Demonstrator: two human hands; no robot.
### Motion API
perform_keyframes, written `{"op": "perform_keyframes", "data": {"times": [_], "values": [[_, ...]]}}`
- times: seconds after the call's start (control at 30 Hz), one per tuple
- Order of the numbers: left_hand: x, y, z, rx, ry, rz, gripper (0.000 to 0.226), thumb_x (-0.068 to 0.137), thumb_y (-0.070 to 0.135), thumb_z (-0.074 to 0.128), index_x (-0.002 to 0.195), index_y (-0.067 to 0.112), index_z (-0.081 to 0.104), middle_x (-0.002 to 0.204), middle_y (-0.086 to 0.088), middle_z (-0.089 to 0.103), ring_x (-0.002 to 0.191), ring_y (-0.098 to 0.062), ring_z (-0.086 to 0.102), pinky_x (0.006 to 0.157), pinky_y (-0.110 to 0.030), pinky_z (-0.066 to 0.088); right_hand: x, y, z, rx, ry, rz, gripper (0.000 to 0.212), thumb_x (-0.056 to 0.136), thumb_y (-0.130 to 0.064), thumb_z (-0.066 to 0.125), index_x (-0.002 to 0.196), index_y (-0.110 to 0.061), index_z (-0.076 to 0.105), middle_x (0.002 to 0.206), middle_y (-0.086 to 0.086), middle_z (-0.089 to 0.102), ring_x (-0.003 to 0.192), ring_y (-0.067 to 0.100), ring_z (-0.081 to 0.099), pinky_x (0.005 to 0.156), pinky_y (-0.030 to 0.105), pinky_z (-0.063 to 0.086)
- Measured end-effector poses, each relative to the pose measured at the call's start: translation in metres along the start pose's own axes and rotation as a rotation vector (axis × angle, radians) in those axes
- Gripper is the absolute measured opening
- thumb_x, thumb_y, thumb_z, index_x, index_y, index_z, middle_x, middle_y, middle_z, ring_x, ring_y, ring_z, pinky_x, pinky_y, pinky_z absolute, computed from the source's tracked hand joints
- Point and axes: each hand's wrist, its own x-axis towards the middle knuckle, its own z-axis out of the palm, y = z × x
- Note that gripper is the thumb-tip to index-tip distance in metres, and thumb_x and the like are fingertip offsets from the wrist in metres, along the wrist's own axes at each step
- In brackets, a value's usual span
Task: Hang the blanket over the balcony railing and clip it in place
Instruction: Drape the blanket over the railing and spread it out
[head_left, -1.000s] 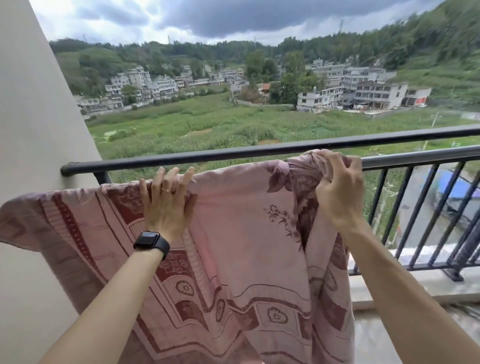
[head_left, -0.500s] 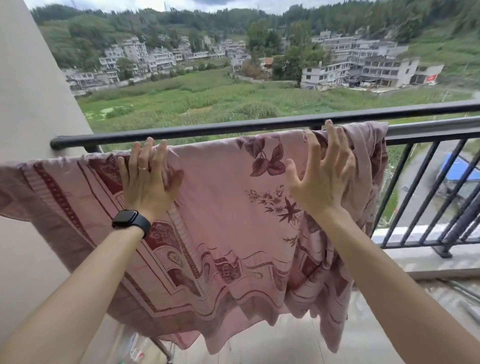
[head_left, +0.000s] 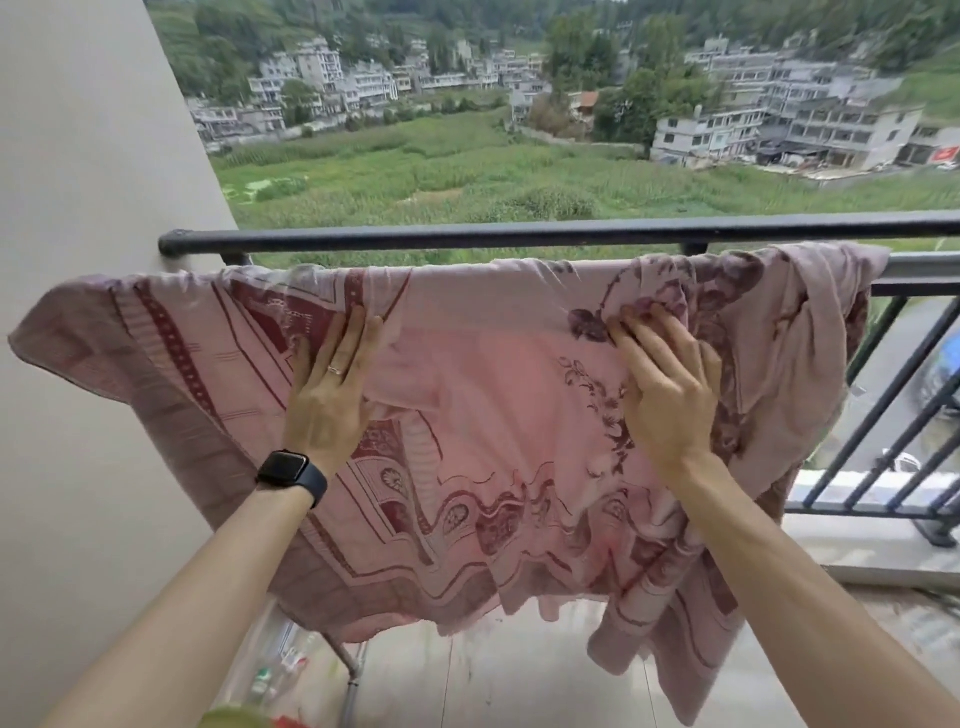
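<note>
Fields and houses beyond the railing (head_left: 519, 236); the pink blanket (head_left: 493, 415) drapes it mid-frame, seemingly soft, light, likely to slide. The left hand (head_left: 330, 387) lies flat on it; the right hand (head_left: 670, 389) grips a fold near the top.

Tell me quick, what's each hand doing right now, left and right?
Left hand: open, pressing flat on the blanket.
Right hand: closed, fingers curled on a bunched fold of the blanket.

The blanket (head_left: 483, 415) hangs over the railing (head_left: 519, 236), wall (head_left: 88, 260) at left, fields (head_left: 441, 171) beyond.
</note>
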Motion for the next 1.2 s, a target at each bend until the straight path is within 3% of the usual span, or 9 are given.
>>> {"op": "perform_keyframes", "data": {"times": [0.13, 0.27, 0.43, 0.5, 0.57, 0.7, 0.93, 1.1, 1.2], "values": [[-0.019, -0.003, 0.002, -0.028, -0.021, -0.022, 0.081, 0.086, -0.003, 0.058, 0.156, 0.016, 0.021, 0.160, -0.003, 0.026, 0.149, -0.023, 0.023, 0.120, -0.052, 0.017, -0.009, -0.020, -0.005, -0.085, -0.116, 0.105, 0.035, 0.083, -0.007, 0.065, 0.115, -0.015, 0.074, 0.139, 0.000, 0.062, 0.139, 0.026, 0.044, 0.108, 0.055, 0.027], [0.009, -0.010, -0.025, 0.020, 0.111, 0.028, 0.055, 0.097, 0.032, 0.048, 0.150, 0.022, 0.036, 0.157, -0.008, 0.034, 0.147, -0.027, 0.029, 0.120, -0.056, 0.013, 0.035, -0.064, -0.016, 0.018, -0.047, 0.107, 0.037, 0.088, -0.032, 0.060, 0.121, -0.016, 0.065, 0.137, 0.008, 0.054, 0.138, 0.029, 0.041, 0.107, 0.056, 0.027], [0.062, -0.054, -0.038, 0.047, 0.077, -0.350, 0.057, 0.099, 0.054, 0.032, 0.150, 0.028, 0.032, 0.158, -0.001, 0.031, 0.149, -0.024, 0.020, 0.119, -0.056, 0.004, 0.113, -0.106, 0.014, 0.025, -0.318, 0.096, 0.055, 0.097, -0.062, 0.034, 0.138, -0.030, 0.051, 0.152, 0.002, 0.044, 0.146, 0.024, 0.030, 0.116, 0.054, 0.006], [0.060, -0.079, -0.034, 0.095, -0.011, -0.291, 0.062, 0.099, 0.061, 0.022, 0.140, 0.020, 0.044, 0.145, -0.006, 0.047, 0.141, -0.029, 0.033, 0.116, -0.058, 0.014, 0.116, -0.112, 0.026, -0.002, -0.395, 0.087, 0.052, 0.101, -0.062, 0.021, 0.125, -0.035, 0.060, 0.133, -0.001, 0.061, 0.127, 0.024, 0.049, 0.112, 0.051, 0.018], [0.051, -0.100, -0.029, 0.155, -0.033, -0.233, 0.064, 0.098, 0.061, 0.023, 0.132, 0.013, 0.050, 0.135, -0.011, 0.052, 0.132, -0.032, 0.041, 0.114, -0.055, 0.018, 0.104, -0.110, 0.029, -0.012, -0.233, 0.040, 0.044, 0.105, -0.055, 0.029, 0.116, -0.034, 0.066, 0.117, -0.006, 0.068, 0.109, 0.023, 0.059, 0.104, 0.046, 0.029], [0.034, -0.136, -0.037, 0.185, -0.009, -0.274, 0.056, 0.100, 0.053, 0.028, 0.136, 0.015, 0.047, 0.136, -0.011, 0.050, 0.132, -0.033, 0.041, 0.116, -0.056, 0.018, 0.077, -0.084, 0.034, 0.031, 0.127, 0.049, 0.026, 0.105, -0.027, 0.052, 0.122, -0.021, 0.071, 0.123, -0.002, 0.071, 0.121, 0.021, 0.062, 0.112, 0.046, 0.037], [0.019, -0.175, -0.063, 0.100, 0.011, -0.226, 0.057, 0.093, 0.049, 0.044, 0.146, 0.028, 0.039, 0.158, -0.004, 0.030, 0.144, -0.027, 0.029, 0.119, -0.053, 0.014, 0.077, -0.167, 0.043, 0.087, 0.003, 0.208, 0.053, 0.095, -0.027, 0.051, 0.144, -0.008, 0.048, 0.159, 0.010, 0.036, 0.149, 0.028, 0.027, 0.123, 0.052, -0.002], [0.001, -0.213, -0.067, -0.168, 0.324, -0.766, 0.054, 0.096, 0.039, 0.046, 0.148, 0.025, 0.036, 0.159, -0.010, 0.024, 0.146, -0.029, 0.024, 0.117, -0.053, 0.022, 0.110, -0.287, 0.071, 0.169, -0.222, -0.063, 0.063, 0.091, -0.047, 0.054, 0.146, -0.016, 0.048, 0.156, 0.005, 0.043, 0.147, 0.021, 0.034, 0.122, 0.055, 0.008], [-0.010, -0.249, -0.071, -0.421, 0.266, -1.047, 0.063, 0.095, 0.053, 0.034, 0.153, 0.028, 0.027, 0.161, -0.014, 0.020, 0.148, -0.031, 0.018, 0.120, -0.051, 0.018, 0.133, -0.322, 0.089, 0.107, -0.395, -0.076, 0.056, 0.100, -0.056, 0.032, 0.141, -0.023, 0.052, 0.142, 0.000, 0.058, 0.133, 0.022, 0.050, 0.117, 0.052, 0.015]]}}
